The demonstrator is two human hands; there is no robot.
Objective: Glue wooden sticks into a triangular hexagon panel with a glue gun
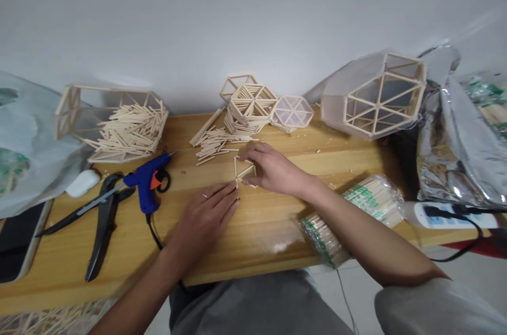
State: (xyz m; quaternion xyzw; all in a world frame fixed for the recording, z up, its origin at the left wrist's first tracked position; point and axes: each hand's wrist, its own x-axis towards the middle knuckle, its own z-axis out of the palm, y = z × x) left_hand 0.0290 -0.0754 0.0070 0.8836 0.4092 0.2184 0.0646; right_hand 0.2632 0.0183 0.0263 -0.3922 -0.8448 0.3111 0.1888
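On the table in front of me lies a small frame of short wooden sticks (245, 171), partly joined into triangles. My right hand (272, 168) curls over its right side, with the fingertips at its top and the thumb at its lower edge. From the left, my left hand (212, 213) reaches in, its fingertips pressing on the frame's lower left corner. A ring is on one of its fingers. Behind both hands is a loose pile of short sticks (217, 142). A blue glue gun (146, 182) rests left of my left hand.
Stick-built hexagonal boxes stand at the back: one full of sticks (63, 113), one larger and covered (350, 94). Small hexagon panels (293, 111) lie between them. Black cutters (103, 234), a phone (24, 242), a stick pack (374, 195) and a power strip (420, 216) surround me.
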